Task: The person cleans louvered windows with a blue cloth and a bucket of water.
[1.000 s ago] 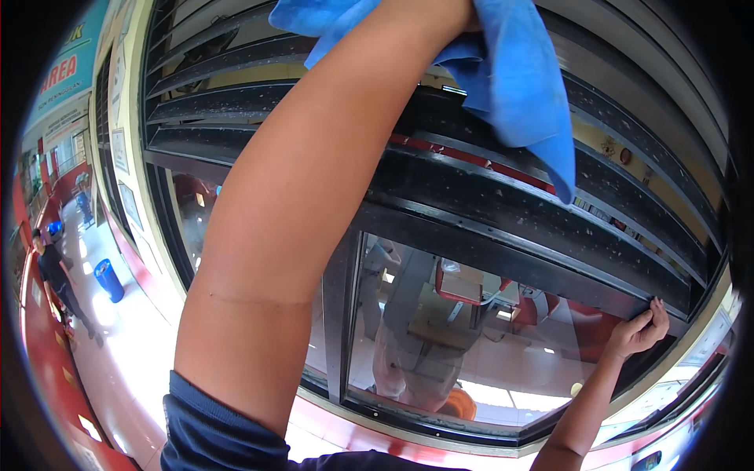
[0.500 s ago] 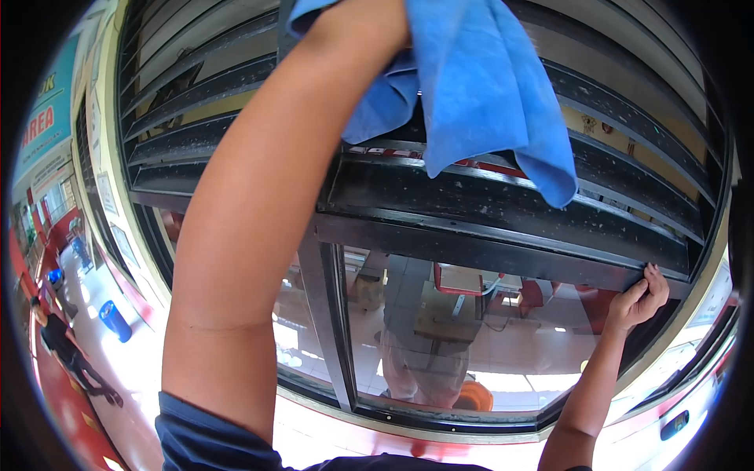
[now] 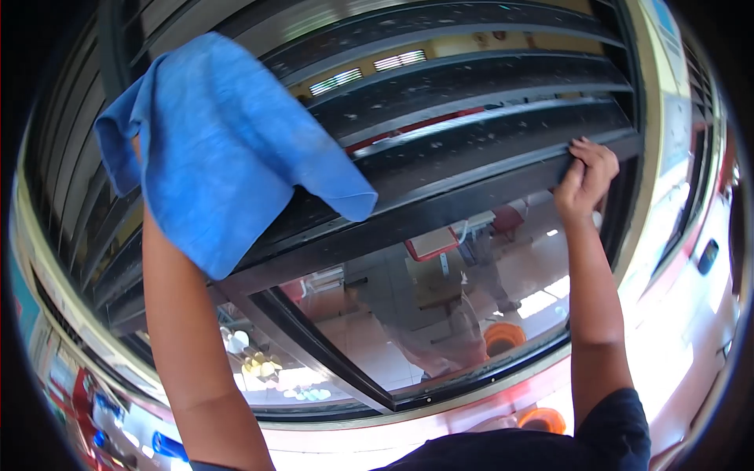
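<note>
A blue cloth (image 3: 220,141) drapes over my left hand (image 3: 137,149) at the upper left, in front of the dark louvre slats (image 3: 479,78). Only a sliver of that hand shows; the cloth hides its fingers while it hangs from them. On the right, my right hand (image 3: 589,177) has its fingers curled on the black window frame (image 3: 440,206), near the frame's right end. The slats carry pale specks. Below the frame is a glass pane (image 3: 377,330) with reflections.
A black upright bar (image 3: 322,345) divides the lower glass. An orange bucket (image 3: 542,420) stands below the window. At the lower left is a blue container (image 3: 169,446). A pale wall edge (image 3: 650,118) runs along the window's right side.
My left hand and the blue cloth have moved left and lower across the slats. The view has turned, and the person standing at the left is out of sight. My right hand remains at the frame.
</note>
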The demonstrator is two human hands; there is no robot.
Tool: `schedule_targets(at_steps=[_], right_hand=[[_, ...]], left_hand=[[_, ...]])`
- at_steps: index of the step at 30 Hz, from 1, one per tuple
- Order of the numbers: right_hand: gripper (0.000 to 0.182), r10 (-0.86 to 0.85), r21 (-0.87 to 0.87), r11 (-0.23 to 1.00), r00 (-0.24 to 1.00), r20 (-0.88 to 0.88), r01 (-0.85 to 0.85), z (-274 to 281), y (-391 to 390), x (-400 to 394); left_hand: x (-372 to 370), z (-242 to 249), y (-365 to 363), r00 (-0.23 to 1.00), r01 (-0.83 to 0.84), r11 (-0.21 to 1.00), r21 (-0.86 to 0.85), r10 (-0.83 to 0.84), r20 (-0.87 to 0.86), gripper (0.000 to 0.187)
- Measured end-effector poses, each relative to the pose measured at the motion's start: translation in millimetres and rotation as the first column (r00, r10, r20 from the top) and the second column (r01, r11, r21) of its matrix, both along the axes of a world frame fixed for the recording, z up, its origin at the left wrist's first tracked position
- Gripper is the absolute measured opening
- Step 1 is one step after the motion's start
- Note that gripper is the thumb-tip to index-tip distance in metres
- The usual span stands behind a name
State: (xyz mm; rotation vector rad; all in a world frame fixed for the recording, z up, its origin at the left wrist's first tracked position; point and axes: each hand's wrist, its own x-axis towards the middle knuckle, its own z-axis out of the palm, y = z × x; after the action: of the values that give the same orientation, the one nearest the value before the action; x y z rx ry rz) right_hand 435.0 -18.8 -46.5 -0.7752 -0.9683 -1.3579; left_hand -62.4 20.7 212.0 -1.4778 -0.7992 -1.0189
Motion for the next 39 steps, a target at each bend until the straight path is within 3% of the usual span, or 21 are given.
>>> schedule_targets(at_steps=[3,6,9,10,12,14,15,16,18,21,22,24,25,28,29,32,33,36,37,39], right_hand=[[0.021,-0.012,-0.037,0.999,1.000,0.007,0.013,-0.5,-7.1,-1.9],[0.021,0.069,-0.202,0.975,0.991,-0.119,-0.092,-7.2,-24.6,-15.0],[0.030,0.182,-0.377,0.865,0.909,-0.376,-0.330,-16.1,-76.2,-72.1],[0.030,0.205,-0.427,0.827,0.903,-0.378,-0.366,-32.2,-90.5,-85.2],[0.030,0.536,-0.458,0.620,0.770,-0.346,-0.637,-67.5,-116.8,-117.1],[0.032,0.664,-0.631,0.181,0.567,-0.487,-0.754,-99.1,-140.2,-138.2],[0.037,0.623,-0.508,-0.174,0.305,-0.720,-0.844,-114.8,-145.3,-149.5],[0.036,0.556,-0.448,-0.375,0.189,-0.809,-0.812,-126.9,-147.4,-151.3],[0.038,0.449,-0.440,-0.491,0.214,-0.867,-0.752,-143.7,-149.3,-147.1],[0.056,0.311,-0.268,-0.536,0.108,-0.944,-0.801,-152.4,-149.9,-143.5],[0.061,0.251,-0.154,-0.567,0.009,-0.968,-0.809,-154.6,-149.2,-139.4],[0.073,0.128,0.073,-0.608,-0.189,-0.974,-0.791,-160.5,-146.0,-126.5],[0.082,0.144,0.114,-0.648,-0.269,-0.952,-0.753,-171.2,-139.5,-123.5],[0.083,0.055,0.479,-0.556,-0.605,-0.794,-0.679,-165.0,-151.1,-136.3],[0.087,0.045,0.501,-0.531,-0.613,-0.789,-0.684,-166.9,-148.4,-136.8],[0.091,0.266,0.437,-0.538,-0.638,-0.723,-0.720,-173.8,-143.3,-136.3],[0.098,0.344,0.382,-0.543,-0.613,-0.711,-0.748,-171.9,-141.4,-134.6],[0.104,0.522,0.313,-0.510,-0.577,-0.628,-0.801,-161.4,-136.6,-125.7],[0.109,0.542,0.320,-0.448,-0.538,-0.645,-0.835,-161.2,-137.5,-121.3],[0.109,0.606,0.294,-0.298,-0.418,-0.677,-0.908,-157.8,-138.4,-115.2]], left_hand=[[2.2,-15.4,-5.6,0.999,0.052,0.998,0.028,-0.052,-0.015,0.042],[12.1,-49.1,-26.9,0.986,0.157,0.987,0.036,-0.155,-0.054,0.044],[34.2,-100.2,-55.9,0.937,0.308,0.945,-0.108,-0.321,-0.138,0.046],[43.0,-119.7,-63.8,0.909,0.355,0.915,-0.191,-0.386,-0.159,0.046],[61.3,-157.1,-73.8,0.843,0.389,0.818,-0.423,-0.502,-0.195,0.048],[83.4,-191.7,-79.7,0.753,0.380,0.644,-0.664,-0.633,-0.183,0.049],[94.9,-206.5,-80.7,0.707,0.361,0.540,-0.760,-0.690,-0.154,0.050],[107.4,-219.5,-81.1,0.662,0.348,0.450,-0.822,-0.739,-0.124,0.051],[127.0,-237.5,-80.2,0.581,0.337,0.314,-0.888,-0.811,-0.067,0.053],[150.4,-254.7,-86.0,0.506,0.321,0.141,-0.937,-0.861,0.044,0.061],[158.0,-258.1,-89.6,0.516,0.311,0.084,-0.947,-0.851,0.094,0.067],[170.3,-267.6,-91.5,0.495,0.285,0.013,-0.959,-0.858,0.135,0.057],[176.4,-274.4,-91.1,0.482,0.266,0.002,-0.964,-0.866,0.131,0.054],[191.9,-315.9,-93.8,0.479,0.218,-0.068,-0.974,-0.862,0.167,0.062],[198.0,-317.8,-100.2,0.432,0.219,0.026,-0.975,-0.899,0.073,0.058],[204.0,-308.2,-110.1,0.459,0.179,-0.162,-0.970,-0.858,0.229,0.056],[198.2,-310.3,-111.6,0.546,0.139,-0.221,-0.965,-0.797,0.260,0.053],[177.4,-333.7,-113.9,0.605,0.162,-0.362,-0.918,-0.699,0.382,0.051],[171.2,-344.5,-112.0,0.614,0.119,-0.305,-0.945,-0.725,0.312,0.052],[157.9,-355.1,-104.4,0.532,0.187,0.054,-0.981,-0.845,0.055,0.049]])
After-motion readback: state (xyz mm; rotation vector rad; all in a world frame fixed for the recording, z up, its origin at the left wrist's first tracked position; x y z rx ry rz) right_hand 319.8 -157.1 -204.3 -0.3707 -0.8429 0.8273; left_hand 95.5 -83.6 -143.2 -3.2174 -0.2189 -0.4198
